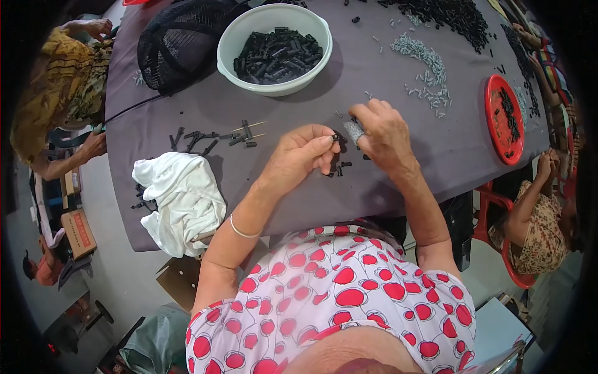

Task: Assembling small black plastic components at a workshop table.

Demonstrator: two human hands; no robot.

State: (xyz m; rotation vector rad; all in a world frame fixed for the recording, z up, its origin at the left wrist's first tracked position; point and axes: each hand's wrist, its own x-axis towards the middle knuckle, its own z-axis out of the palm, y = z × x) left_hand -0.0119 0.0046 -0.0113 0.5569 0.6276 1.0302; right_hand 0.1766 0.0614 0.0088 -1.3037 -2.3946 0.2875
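Observation:
My left hand pinches a small black plastic part between thumb and fingertips, above the grey-covered table. Close beside it, my right hand is closed with its fingers curled. A grey wrapping sits around one of its digits, and what lies inside the grip is hidden. Under the hands lie a few small black pieces. Left of them, longer black plastic parts are scattered, with two thin wooden sticks among them.
A white bowl full of black parts stands beyond my hands, next to a black mesh cover. A white cloth lies near left. Grey screws, a black pile and a red tray are right. Other people sit around.

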